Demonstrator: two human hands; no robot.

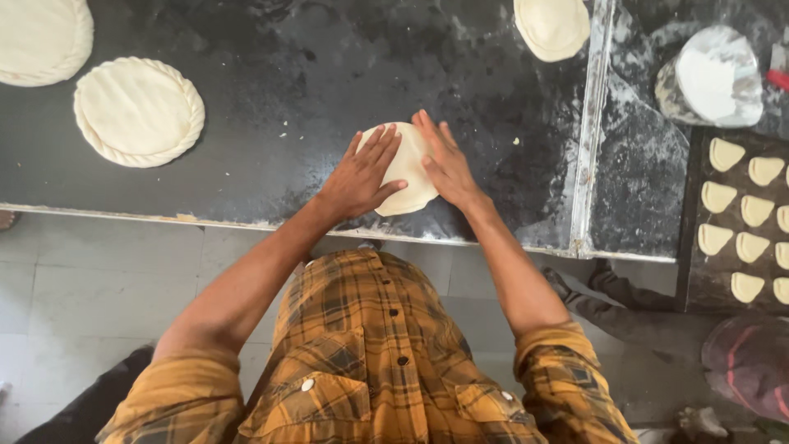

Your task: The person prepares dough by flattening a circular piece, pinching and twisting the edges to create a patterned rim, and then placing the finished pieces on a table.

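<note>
A pale round of dough [408, 171] lies on the dark, flour-dusted worktop [312, 90] near its front edge. My left hand [362, 174] lies flat on the dough's left side, fingers spread. On the right side, my right hand [445, 159] presses down with its fingers together, pointing away from me. Both palms rest on the dough rather than gripping it.
Two finished rounds with twisted rims [138, 111] [39, 39] lie at the far left, another round [552, 26] at the top. A dark tray [692, 214] of several small folded dough pieces [718, 196] stands right. A flour-filled bowl [712, 78] sits above it.
</note>
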